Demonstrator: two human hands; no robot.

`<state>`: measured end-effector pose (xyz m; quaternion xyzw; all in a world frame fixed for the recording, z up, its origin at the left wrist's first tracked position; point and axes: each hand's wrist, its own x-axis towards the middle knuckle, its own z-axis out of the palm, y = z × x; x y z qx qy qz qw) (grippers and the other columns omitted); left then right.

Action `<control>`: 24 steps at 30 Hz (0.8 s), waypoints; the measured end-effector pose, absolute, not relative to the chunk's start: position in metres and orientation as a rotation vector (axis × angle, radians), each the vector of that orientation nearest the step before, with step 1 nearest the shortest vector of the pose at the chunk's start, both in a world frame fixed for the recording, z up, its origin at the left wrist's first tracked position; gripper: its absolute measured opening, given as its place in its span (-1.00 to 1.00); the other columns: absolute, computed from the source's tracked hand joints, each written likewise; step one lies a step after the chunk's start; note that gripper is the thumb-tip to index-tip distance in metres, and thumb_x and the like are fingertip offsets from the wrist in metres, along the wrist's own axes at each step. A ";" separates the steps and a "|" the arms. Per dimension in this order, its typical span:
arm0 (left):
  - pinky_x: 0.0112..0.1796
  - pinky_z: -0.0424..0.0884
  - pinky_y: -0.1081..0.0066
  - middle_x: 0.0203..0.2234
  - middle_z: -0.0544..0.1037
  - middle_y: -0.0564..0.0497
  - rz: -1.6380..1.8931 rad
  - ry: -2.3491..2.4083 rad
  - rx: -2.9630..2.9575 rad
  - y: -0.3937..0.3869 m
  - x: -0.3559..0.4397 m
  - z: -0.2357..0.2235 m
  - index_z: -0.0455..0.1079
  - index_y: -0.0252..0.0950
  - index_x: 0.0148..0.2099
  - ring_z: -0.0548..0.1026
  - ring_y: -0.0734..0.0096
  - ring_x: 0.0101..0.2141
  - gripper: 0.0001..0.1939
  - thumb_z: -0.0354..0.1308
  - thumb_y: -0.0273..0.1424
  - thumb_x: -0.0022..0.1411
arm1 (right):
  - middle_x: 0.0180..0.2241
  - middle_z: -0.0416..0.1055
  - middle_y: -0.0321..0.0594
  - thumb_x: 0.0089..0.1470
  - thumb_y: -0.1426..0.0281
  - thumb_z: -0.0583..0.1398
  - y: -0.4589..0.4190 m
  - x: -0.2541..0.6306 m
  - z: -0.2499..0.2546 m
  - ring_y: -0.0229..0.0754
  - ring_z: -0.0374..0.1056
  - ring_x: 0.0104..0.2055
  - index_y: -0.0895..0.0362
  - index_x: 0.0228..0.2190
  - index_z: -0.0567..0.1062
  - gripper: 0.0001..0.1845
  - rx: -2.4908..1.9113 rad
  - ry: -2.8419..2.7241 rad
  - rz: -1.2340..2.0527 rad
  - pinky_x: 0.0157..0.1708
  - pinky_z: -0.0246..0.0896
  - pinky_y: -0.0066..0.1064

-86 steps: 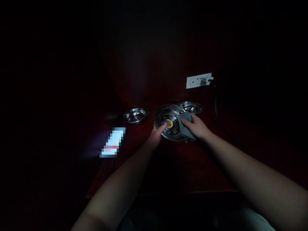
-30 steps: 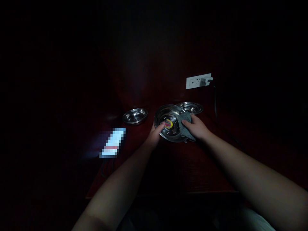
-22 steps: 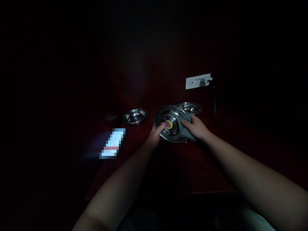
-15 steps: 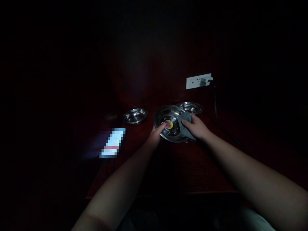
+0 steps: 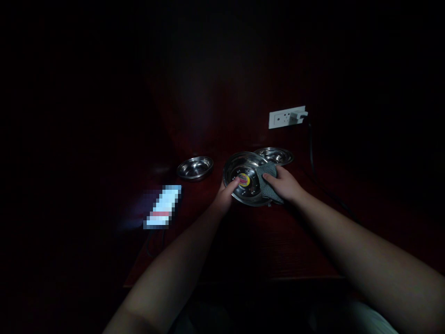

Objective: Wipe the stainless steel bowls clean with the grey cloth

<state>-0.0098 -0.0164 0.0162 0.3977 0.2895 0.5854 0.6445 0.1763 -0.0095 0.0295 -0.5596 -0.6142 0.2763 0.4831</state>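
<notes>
A shallow steel bowl with a yellow and red sticker in its middle is tilted toward me above a dark red wooden table. My left hand grips the bowl's near left rim, thumb inside next to the sticker. My right hand presses a grey cloth against the bowl's right rim, fingers closed on the cloth.
A second steel bowl sits to the left and a third just behind the held one. A lit phone screen lies at the left. A white wall socket holds a plug with a black cable running down right. The surroundings are dark.
Almost nothing differs; both hands stay on the bowl, with only a slight shift of my left thumb near the sticker.
</notes>
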 end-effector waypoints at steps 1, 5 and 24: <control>0.05 0.28 0.19 -0.04 0.47 -0.10 1.334 0.657 0.910 -0.016 -0.010 0.016 0.25 -0.27 0.09 0.43 0.19 -0.04 -0.40 0.26 -0.33 -0.03 | -0.21 0.46 -0.07 -0.02 0.30 0.15 -0.010 0.176 0.030 -0.14 0.39 -0.24 0.19 -0.19 0.38 -0.66 -1.368 -1.495 0.680 -0.21 0.28 -0.28; 0.07 0.25 0.21 -0.02 0.46 -0.10 1.326 0.658 0.927 -0.016 -0.010 0.015 0.24 -0.28 0.09 0.41 0.19 -0.01 -0.40 0.26 -0.31 -0.02 | -0.21 0.46 -0.09 -0.02 0.30 0.15 -0.010 0.176 0.031 -0.15 0.39 -0.24 0.18 -0.19 0.38 -0.67 -1.367 -1.501 0.664 -0.21 0.28 -0.29; 0.05 0.27 0.11 -0.06 0.49 -0.13 1.150 0.659 0.969 -0.027 -0.017 0.034 0.29 -0.27 0.06 0.42 0.09 -0.02 -0.48 0.21 -0.26 0.03 | -0.38 0.46 -0.20 0.01 0.26 0.07 0.001 0.187 0.018 -0.17 0.37 -0.39 0.12 -0.26 0.41 -0.72 -1.402 -1.565 0.595 -0.34 0.27 -0.33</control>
